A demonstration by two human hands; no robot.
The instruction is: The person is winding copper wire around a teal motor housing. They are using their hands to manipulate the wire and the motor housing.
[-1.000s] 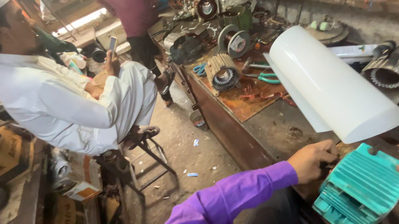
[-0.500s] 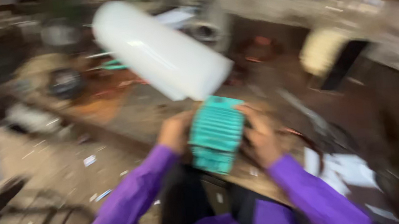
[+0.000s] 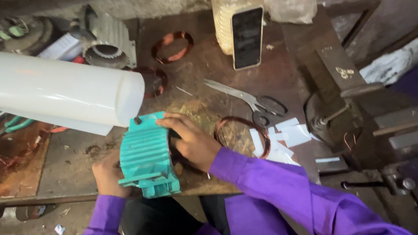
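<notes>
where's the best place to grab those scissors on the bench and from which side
Probably by the dark looped handles of the scissors, coming from the vice side at their right. The blades point up-left, and the handles lie flat beside the copper wire coil and white paper scraps.

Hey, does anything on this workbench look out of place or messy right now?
Two things stand out. The phone is propped upright against the plastic bottle, so it might tip over. Small white paper scraps lie scattered by the copper wire coil and scissors. Both hands, left hand and right hand, grip the teal finned housing.
</notes>
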